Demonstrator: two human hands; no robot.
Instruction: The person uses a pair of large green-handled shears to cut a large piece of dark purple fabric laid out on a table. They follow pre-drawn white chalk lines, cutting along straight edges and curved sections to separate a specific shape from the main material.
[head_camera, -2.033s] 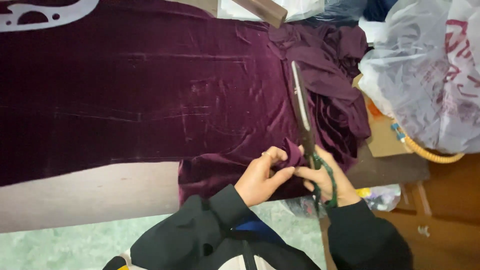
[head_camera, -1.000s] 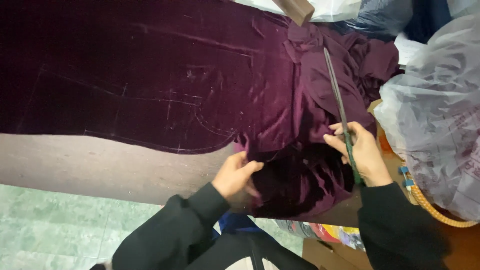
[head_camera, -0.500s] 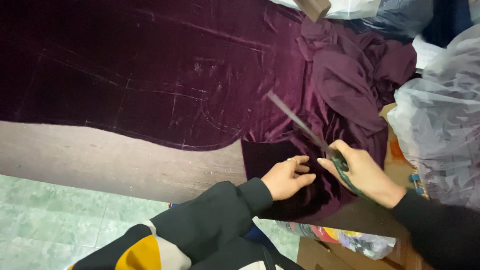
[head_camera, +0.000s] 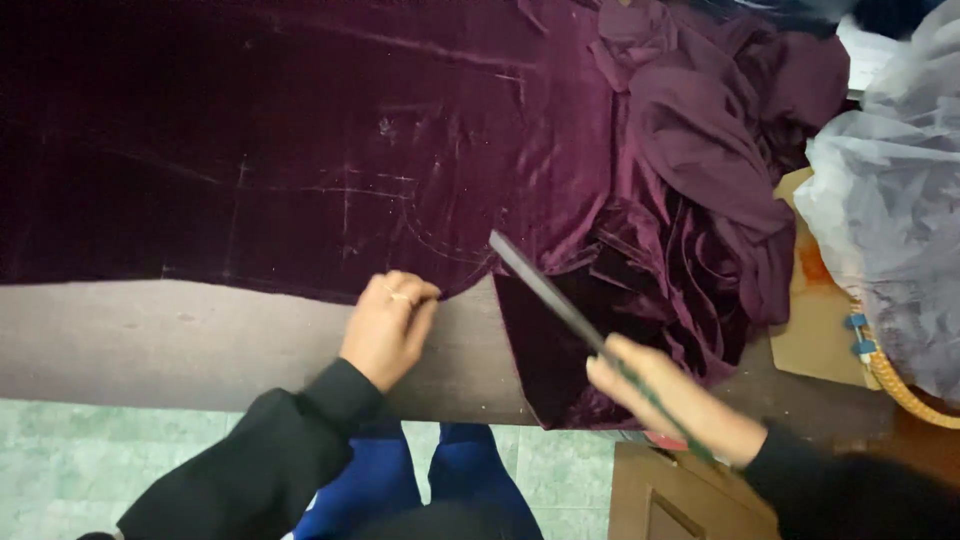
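Dark purple velvet fabric (head_camera: 300, 150) with faint chalk lines lies spread over a grey-brown table (head_camera: 150, 340). My left hand (head_camera: 388, 325) rests flat on the table at the fabric's cut lower edge, a ring on one finger. My right hand (head_camera: 660, 395) grips the green handles of long tailor's scissors (head_camera: 545, 290). Their dark blades point up-left toward the cut edge, just right of my left hand. A cut flap of fabric hangs over the table's front edge under the scissors.
Bunched purple cloth (head_camera: 700, 150) is piled at the right. A large clear plastic bag (head_camera: 890, 220) sits at the far right on brown cardboard (head_camera: 815, 320). Green tiled floor (head_camera: 100, 460) shows below the table edge.
My left hand has moved left along the cut edge, away from the right hand. The scissors have swung from pointing up to pointing up-left. The view has shifted.
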